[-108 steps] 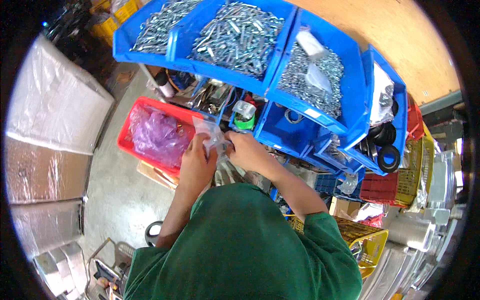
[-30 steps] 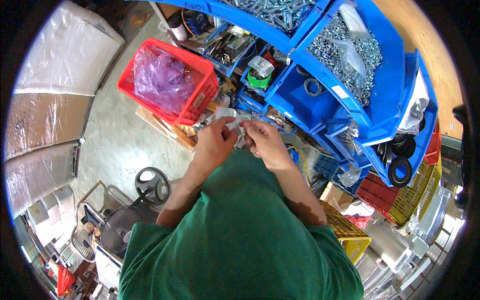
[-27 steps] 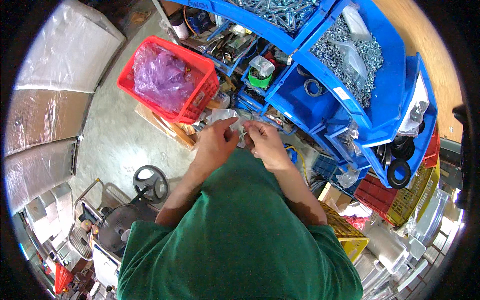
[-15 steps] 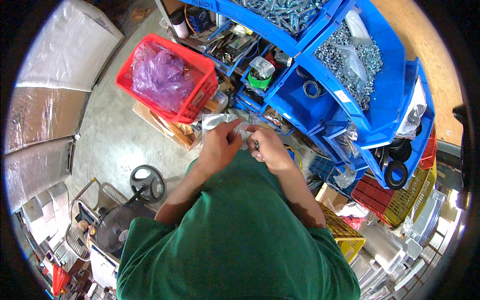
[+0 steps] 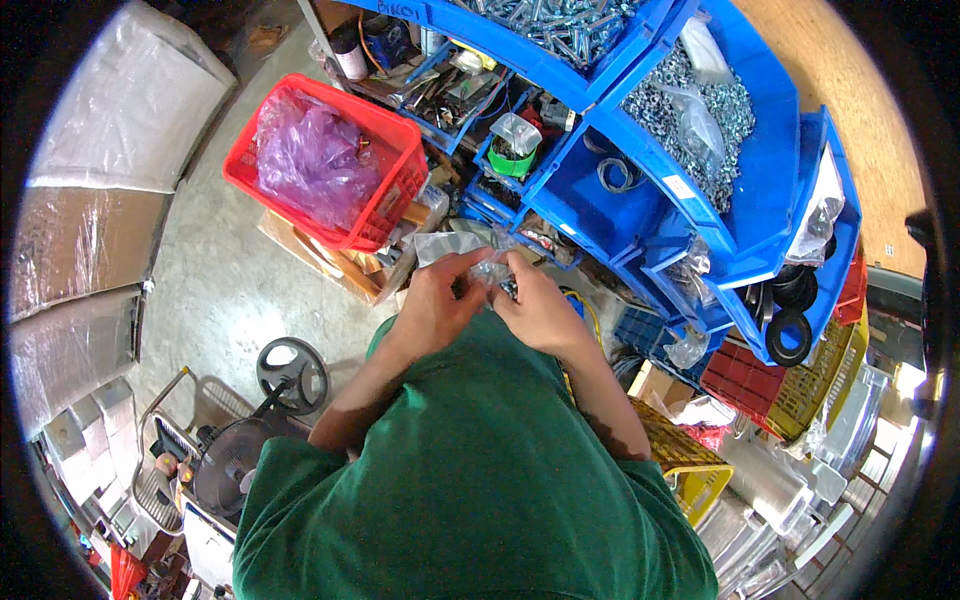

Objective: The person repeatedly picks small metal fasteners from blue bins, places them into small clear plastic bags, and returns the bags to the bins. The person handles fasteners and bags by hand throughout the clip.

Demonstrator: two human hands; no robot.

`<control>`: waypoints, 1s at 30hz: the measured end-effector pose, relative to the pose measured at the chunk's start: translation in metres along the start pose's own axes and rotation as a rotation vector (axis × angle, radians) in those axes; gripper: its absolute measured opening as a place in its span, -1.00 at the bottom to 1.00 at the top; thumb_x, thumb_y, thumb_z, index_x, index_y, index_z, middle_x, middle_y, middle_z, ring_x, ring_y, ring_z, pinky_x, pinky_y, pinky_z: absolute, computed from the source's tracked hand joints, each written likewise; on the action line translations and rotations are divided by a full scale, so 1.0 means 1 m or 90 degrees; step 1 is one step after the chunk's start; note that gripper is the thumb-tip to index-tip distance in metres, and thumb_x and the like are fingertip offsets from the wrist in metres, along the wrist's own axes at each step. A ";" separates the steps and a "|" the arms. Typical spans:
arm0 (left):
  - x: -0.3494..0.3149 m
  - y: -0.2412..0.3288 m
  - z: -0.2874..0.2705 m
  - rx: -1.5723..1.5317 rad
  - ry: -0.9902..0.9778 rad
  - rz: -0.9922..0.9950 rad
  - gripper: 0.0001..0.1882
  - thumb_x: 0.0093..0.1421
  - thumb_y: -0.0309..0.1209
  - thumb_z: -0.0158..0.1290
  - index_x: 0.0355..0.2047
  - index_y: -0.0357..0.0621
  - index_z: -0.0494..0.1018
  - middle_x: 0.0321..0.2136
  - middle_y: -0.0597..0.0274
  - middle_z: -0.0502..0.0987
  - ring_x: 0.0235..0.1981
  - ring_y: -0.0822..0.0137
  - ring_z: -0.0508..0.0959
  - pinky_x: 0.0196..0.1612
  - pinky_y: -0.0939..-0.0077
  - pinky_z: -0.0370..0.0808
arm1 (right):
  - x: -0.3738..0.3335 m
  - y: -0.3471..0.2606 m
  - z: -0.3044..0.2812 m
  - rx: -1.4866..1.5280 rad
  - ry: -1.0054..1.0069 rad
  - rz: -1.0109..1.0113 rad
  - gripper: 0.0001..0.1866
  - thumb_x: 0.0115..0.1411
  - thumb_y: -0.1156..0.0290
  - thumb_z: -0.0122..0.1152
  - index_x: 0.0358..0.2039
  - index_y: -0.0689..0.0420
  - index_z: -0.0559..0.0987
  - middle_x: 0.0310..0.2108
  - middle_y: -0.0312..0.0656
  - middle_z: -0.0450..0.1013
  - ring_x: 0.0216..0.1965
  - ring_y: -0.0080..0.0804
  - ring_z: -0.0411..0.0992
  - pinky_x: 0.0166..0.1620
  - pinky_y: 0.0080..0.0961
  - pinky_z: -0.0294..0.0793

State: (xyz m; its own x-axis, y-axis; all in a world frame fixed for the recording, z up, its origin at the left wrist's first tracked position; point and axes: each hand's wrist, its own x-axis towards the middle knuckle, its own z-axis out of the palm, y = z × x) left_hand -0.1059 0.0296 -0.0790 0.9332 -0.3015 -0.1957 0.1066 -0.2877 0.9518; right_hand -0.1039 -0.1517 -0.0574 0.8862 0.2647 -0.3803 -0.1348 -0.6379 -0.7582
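Observation:
In front of my green shirt, both hands meet at a small clear plastic bag [image 5: 448,245]. My left hand [image 5: 437,312] pinches it between thumb and index finger, and its flat end sticks out beyond the fingers. My right hand [image 5: 543,312] is closed at the bag's other side, thumb and fingertips on the crumpled plastic. Small shiny metal pieces show by the right fingertips; whether they lie inside the bag or in the hand I cannot tell.
Ahead on the left is a red crate [image 5: 400,180] with purple plastic film [image 5: 310,165]. Blue bins [image 5: 690,200] of bolts and nuts rise at the right. A green cup [image 5: 513,160] stands on the cluttered shelf. Behind my left arm are a black fan [image 5: 232,470] and a black wheel [image 5: 292,375].
My right hand has come in to the bag, its fingers now gripping the plastic beside the left. The bag has shifted slightly and is more crumpled between the hands.

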 end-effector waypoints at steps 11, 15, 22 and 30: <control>-0.004 -0.001 0.000 -0.122 -0.052 -0.005 -0.57 0.28 -0.56 -0.02 0.17 -0.31 0.42 -0.34 0.16 0.57 -0.45 0.49 0.56 -0.34 0.55 0.51 | -0.011 -0.022 -0.009 -0.001 -0.020 0.091 -0.52 0.18 0.35 0.23 0.04 0.34 0.37 -0.21 0.27 0.51 -0.15 0.17 0.53 -0.09 -0.09 0.48; -0.005 0.001 0.000 -0.138 -0.060 -0.013 -0.58 0.29 -0.56 -0.02 0.17 -0.33 0.41 -0.30 0.14 0.58 -0.44 0.49 0.56 -0.33 0.56 0.51 | -0.016 -0.010 -0.002 0.075 0.025 0.025 -0.57 0.18 0.39 0.20 0.01 0.34 0.40 -0.30 0.17 0.53 -0.25 0.01 0.55 -0.17 -0.20 0.49; -0.009 -0.001 -0.001 -0.181 -0.076 0.001 -0.58 0.29 -0.56 -0.01 0.16 -0.34 0.42 -0.28 0.15 0.58 -0.42 0.48 0.55 -0.31 0.55 0.52 | -0.026 -0.006 -0.001 0.187 0.010 0.006 -0.66 0.16 0.52 0.06 -0.02 0.27 0.47 -0.38 -0.21 0.46 -0.37 -0.57 0.36 -0.27 -0.51 0.37; -0.014 -0.003 -0.001 -0.234 -0.108 -0.031 -0.56 0.29 -0.58 -0.01 0.19 -0.31 0.40 -0.29 0.19 0.60 -0.41 0.48 0.54 -0.27 0.56 0.52 | -0.031 -0.007 0.007 0.199 0.039 0.007 -0.75 0.26 0.44 0.14 -0.08 0.27 0.48 -0.42 -0.25 0.44 -0.41 -0.60 0.34 -0.34 -0.55 0.36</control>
State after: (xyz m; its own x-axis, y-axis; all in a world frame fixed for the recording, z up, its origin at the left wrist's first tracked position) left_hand -0.1192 0.0357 -0.0785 0.8575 -0.4498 -0.2498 0.2938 0.0295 0.9554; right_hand -0.1331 -0.1509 -0.0444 0.9076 0.2086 -0.3644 -0.2663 -0.3852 -0.8836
